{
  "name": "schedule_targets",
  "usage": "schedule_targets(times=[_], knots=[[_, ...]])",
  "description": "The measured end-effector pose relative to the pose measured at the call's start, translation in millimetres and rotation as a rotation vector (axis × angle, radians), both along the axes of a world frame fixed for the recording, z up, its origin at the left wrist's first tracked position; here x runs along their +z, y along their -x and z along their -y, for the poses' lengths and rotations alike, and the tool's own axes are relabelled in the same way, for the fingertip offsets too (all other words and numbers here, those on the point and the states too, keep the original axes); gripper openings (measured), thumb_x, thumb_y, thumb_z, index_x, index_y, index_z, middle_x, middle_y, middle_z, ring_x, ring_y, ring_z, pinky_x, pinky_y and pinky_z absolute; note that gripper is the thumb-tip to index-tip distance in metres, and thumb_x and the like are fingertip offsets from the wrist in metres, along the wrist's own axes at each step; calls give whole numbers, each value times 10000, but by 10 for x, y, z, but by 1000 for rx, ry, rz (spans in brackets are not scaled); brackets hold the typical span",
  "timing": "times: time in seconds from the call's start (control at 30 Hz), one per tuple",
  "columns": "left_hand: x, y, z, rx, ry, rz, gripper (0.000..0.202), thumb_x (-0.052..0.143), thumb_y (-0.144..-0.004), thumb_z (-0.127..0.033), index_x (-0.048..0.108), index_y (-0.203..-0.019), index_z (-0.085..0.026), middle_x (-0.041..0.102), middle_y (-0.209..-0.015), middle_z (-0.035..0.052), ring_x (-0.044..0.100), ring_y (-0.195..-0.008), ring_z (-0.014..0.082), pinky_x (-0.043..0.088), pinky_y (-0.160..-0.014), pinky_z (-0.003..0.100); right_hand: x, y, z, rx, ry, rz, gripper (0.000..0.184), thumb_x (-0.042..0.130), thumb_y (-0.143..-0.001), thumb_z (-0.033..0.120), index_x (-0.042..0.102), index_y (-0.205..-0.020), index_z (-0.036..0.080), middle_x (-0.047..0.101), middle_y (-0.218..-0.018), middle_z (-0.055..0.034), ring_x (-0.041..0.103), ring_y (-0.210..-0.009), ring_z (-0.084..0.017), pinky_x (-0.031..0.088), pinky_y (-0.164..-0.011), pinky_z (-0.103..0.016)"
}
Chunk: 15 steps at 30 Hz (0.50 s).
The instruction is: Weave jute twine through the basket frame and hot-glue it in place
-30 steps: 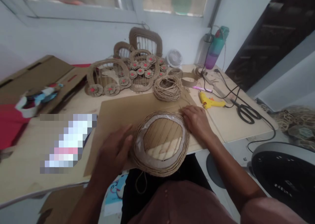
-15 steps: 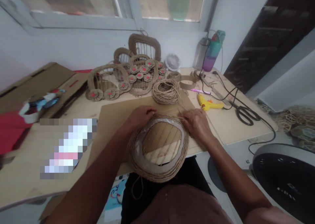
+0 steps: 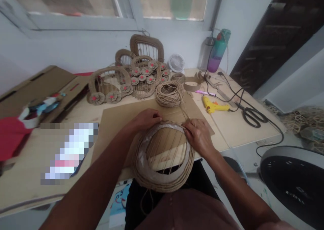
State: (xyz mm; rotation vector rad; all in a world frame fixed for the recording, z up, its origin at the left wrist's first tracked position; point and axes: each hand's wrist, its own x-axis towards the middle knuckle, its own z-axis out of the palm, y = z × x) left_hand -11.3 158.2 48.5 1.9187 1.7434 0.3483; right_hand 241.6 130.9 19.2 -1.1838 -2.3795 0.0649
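While the rope-wound hoop (image 3: pixel 162 182) leans against the near edge of the table (image 3: pixel 30 176), its lower rim hanging toward the person's lap, both hands sit on its upper rim: the left hand (image 3: pixel 146 118) curls its fingers closed over the top left of the rim, and the right hand (image 3: pixel 197 135) pinches a strand of twine (image 3: pixel 184 112) against the top right, fingers drawn together on it. That strand runs up and back to the coil of twine (image 3: pixel 169 93) lying on the cardboard sheet (image 3: pixel 113 122) just behind the hoop. Thin strings cross the hoop's opening at a slant. To the right, well apart from the hands, lie a yellow glue gun (image 3: pixel 215 106) and black scissors (image 3: pixel 250 117); finished woven baskets (image 3: pixel 126 80) stand near the window. Compared with a second ago, the left hand has moved from the hoop's lower left side up to its top rim, and the hoop now tilts more upright, with the right hand slightly lower on the rim
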Motion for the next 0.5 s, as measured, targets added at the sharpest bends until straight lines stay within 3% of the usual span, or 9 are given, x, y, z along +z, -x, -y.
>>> schedule_targets(times=[0.33, 0.5], knots=[[0, -5, 115, 15, -19, 11, 317, 496, -740, -443, 643, -691, -167, 664, -685, 28, 606, -710, 195, 461, -669, 307, -14, 5, 28, 12, -4, -26, 225, 495, -963, 229, 714, -1017, 217, 668, -940, -69, 558, -930, -228, 348, -883, -387], [1, -4, 192, 86, 18, 213, 275, 582, -645, -441, 646, -736, -189, 682, -720, 31, 612, -710, 202, 468, -643, 306, -20, 2, 31, 19, -5, -39, 219, 500, -961, 224, 715, -1005, 217, 670, -941, -68, 560, -931, -220, 347, -893, -381]])
